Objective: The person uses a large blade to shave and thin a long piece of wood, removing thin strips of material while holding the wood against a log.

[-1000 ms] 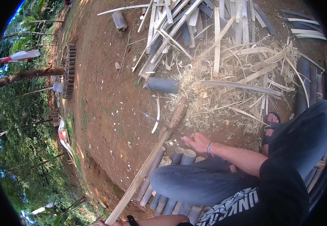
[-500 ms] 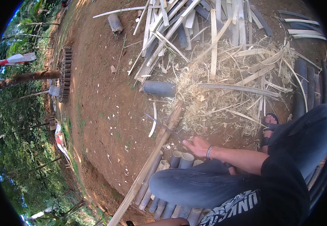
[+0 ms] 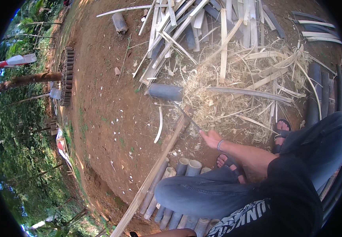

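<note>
My right hand, with a bracelet at the wrist, is closed round the handle of a long thin knife. The dark blade points away to the far left. It lies across the far end of a long pale bamboo strip; whether it touches the strip I cannot tell. The strip slants past my bent knee, from the shavings down to the lower edge. Of my left arm only part of the forearm and a dark wristband show at the bottom; the hand is out of the picture.
Curly shavings are heaped ahead, beside a short bamboo tube. Split bamboo strips are piled beyond. Cut bamboo tubes lie side by side under my leg. Brown soil stretches left toward stacked tubes and greenery.
My right hand has moved slightly farther away, and the knife has shifted toward the strip's far end with its blade angled more steeply. A sandalled foot shows more fully beside my forearm.
</note>
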{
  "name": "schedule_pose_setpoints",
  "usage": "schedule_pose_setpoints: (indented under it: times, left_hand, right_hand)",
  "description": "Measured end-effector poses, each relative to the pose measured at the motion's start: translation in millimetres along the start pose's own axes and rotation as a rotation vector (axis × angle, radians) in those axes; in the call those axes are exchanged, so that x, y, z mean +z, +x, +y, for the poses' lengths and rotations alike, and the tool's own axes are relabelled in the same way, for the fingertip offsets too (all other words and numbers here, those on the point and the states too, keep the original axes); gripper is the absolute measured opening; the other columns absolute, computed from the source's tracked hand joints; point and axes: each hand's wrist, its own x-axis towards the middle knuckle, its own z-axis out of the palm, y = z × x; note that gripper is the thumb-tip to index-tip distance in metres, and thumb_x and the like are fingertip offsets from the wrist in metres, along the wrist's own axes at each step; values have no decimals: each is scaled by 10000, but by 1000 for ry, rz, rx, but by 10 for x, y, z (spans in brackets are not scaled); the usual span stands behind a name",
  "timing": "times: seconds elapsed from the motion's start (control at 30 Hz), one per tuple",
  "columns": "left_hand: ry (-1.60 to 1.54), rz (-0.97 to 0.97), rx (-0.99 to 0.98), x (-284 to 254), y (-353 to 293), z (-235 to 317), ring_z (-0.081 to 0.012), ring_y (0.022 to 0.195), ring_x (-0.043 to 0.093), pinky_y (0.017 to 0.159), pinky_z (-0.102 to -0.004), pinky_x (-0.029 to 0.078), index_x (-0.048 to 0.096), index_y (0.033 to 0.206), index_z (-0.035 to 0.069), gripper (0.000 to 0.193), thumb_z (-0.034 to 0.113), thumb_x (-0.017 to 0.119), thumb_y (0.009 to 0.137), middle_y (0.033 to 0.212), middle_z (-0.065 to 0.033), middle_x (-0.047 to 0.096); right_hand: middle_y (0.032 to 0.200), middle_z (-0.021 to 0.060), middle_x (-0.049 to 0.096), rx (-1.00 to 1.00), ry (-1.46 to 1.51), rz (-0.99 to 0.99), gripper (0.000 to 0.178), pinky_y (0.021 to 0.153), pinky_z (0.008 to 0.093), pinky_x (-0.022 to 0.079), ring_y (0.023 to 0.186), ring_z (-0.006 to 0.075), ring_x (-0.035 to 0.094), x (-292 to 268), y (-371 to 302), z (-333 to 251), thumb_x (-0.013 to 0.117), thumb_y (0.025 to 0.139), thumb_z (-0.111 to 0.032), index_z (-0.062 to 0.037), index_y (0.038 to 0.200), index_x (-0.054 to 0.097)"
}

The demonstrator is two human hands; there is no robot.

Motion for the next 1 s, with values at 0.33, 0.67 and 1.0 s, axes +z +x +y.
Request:
schedule_pose_setpoints:
  times: [0.33,0.67,1.0]
  left_hand:
    - [35,33,55,145,-81,40,-79,377,225,341,-212,224,381,676,122,509,530,310,971,516,44,254]
    - [0,25,82,153,-129,80,-85,375,233,338,-217,223,388,668,113,521,537,326,963,514,39,262]
    - [-700,-604,-115,64,4,-22,-90,331,351,346,-188,275,359,677,100,542,543,259,974,449,-13,360]
  right_hand:
    - [493,142,514,-78,-84,-12,744,515,459,426,484,279,542,8,-32,-18,399,899,-598,32,534,555]
    - [507,167,529,-14,-26,51,765,554,478,448,489,312,542,-83,63,152,399,884,-622,49,537,520]
    - [513,213,516,-574,-100,-247,766,562,452,444,499,346,536,189,-1762,-1101,405,891,-611,73,569,528]
